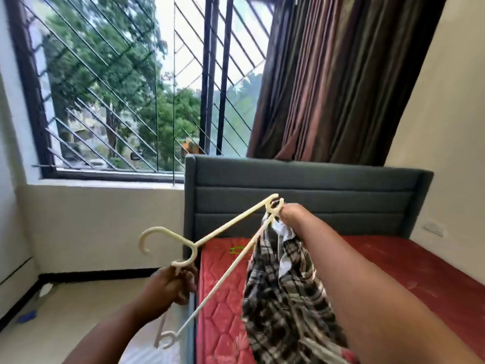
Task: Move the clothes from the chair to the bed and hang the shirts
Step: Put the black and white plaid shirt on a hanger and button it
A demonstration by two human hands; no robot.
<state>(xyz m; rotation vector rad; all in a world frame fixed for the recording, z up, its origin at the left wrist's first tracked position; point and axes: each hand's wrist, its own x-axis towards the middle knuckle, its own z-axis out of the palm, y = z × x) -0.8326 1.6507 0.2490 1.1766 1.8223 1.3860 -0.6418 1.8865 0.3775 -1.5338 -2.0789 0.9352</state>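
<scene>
I hold a cream plastic hanger (223,229) up in front of the bed (393,271). My left hand (170,287) grips the hanger just below its hook. At the hanger's far end my right hand (291,216) pinches a black-and-white plaid shirt (286,298) against the hanger's tip. The shirt hangs bunched under my right forearm, over the red quilted mattress. The chair is out of view.
A grey padded headboard (315,193) stands behind the mattress, under a barred window (131,88) and a brown curtain (341,74). A small green thing (236,250) lies on the mattress near the headboard. Cream floor (78,311) lies left of the bed.
</scene>
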